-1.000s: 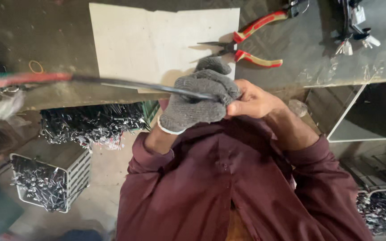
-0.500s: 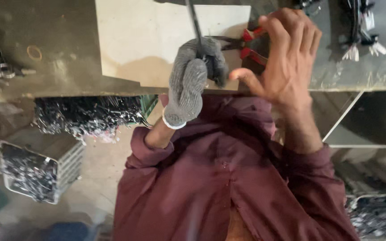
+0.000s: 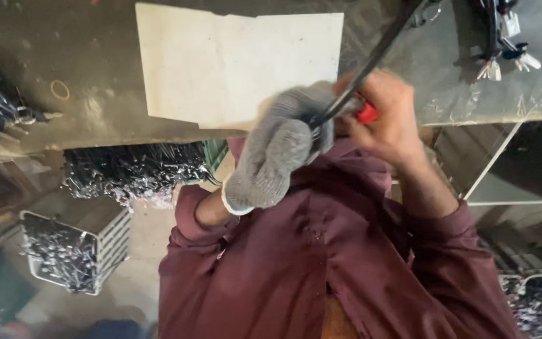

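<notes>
My left hand (image 3: 277, 154) wears a grey knit glove and is closed around a thin dark cable (image 3: 371, 59) that runs up and to the right over the workbench (image 3: 95, 119). My bare right hand (image 3: 390, 122) is right beside the glove, gripping red-handled pliers (image 3: 366, 113) at the cable. Only a bit of red handle shows, and the jaws are hidden by the blur and my fingers. Both hands hover at the bench's near edge, above my maroon shirt.
A white sheet (image 3: 239, 63) lies on the bench. A wire bundle with white connectors (image 3: 503, 44) sits at the top right, a rubber band (image 3: 59, 90) at the left. Below the bench are a pile of dark metal parts (image 3: 133, 169) and a white basket (image 3: 111, 242) holding more.
The cable swung from pointing left to pointing up and right. My right hand reached to the pliers on the bench, took them and brought them back to the gloved hand.
</notes>
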A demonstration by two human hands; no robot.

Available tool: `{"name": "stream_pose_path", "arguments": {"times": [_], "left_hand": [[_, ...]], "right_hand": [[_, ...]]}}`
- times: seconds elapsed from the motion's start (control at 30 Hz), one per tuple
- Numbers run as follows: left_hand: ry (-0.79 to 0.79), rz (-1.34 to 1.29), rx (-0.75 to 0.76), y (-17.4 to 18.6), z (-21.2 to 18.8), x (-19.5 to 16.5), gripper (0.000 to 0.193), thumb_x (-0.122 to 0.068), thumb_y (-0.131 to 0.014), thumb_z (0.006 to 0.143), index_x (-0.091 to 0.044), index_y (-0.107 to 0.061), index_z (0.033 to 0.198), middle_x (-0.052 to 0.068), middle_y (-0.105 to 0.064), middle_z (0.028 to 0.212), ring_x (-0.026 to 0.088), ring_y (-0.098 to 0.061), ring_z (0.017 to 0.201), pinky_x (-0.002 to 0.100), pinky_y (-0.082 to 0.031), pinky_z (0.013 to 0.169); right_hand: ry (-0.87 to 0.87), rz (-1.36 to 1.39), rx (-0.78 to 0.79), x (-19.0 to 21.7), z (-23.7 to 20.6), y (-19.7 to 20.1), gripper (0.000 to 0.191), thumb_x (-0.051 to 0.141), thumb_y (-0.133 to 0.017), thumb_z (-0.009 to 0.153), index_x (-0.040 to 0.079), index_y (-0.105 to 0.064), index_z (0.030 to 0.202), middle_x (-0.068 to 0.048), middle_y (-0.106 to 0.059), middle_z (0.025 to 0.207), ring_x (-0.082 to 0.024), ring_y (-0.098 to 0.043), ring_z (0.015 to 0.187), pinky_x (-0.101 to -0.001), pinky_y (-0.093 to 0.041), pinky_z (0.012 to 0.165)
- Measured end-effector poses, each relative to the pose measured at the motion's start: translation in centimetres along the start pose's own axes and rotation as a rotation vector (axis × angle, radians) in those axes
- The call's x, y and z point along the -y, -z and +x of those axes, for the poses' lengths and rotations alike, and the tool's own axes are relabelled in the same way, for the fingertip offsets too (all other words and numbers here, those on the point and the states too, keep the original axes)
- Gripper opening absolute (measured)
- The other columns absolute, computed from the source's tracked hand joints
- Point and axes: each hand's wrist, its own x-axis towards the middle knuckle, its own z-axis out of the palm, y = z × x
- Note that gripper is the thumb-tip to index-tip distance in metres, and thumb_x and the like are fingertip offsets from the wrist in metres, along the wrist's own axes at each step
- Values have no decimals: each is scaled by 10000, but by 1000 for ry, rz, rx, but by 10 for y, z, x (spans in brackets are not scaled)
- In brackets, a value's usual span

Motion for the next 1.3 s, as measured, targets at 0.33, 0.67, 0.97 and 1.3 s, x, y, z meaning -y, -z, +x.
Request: {"name": "stream_pose_path", "arguments": {"times": [0.33, 0.67, 0.97, 1.3], "left_hand": [[-130, 488, -100, -13, -16, -18, 435, -155, -551, 1110, -36, -353, 1479, 21, -571, 1044, 71, -545, 892, 203, -485, 778], [-517, 1167, -155, -16, -4, -12, 678, -144, -759, 1043, -31, -361, 1580, 166, -584, 1443, 202, -703, 1168, 285, -580, 1011], [-613, 1507, -263, -6, -10, 14, 725, -82, -779, 1038, -73, -341, 1617, 79, -661, 1233, 272, -666, 1029, 371, -558, 902], [-766, 2096, -423, 0, -1, 16, 593, -149, -718, 1021, -69, -445, 1541, 146, -602, 1397, 326, -646, 1152, 457, -541, 994]], "right_hand": [[307, -873, -7, 12, 34, -3, 439, 427, -876, 928, 96, -602, 839, -37, -628, 822, -200, -648, 747, -368, -491, 585], [224, -542, -55, 25, 13, -9, 372, 81, -773, 704, -31, -572, 997, -159, -627, 953, -351, -629, 858, -427, -498, 655], [61, -709, -58, 32, 1, -9, 310, 91, -791, 712, 38, -541, 887, -69, -570, 803, -262, -592, 731, -403, -425, 579], [77, -519, -146, 41, -7, -24, 269, 67, -753, 824, 27, -583, 1029, -110, -628, 917, -316, -628, 809, -414, -489, 674]]}}
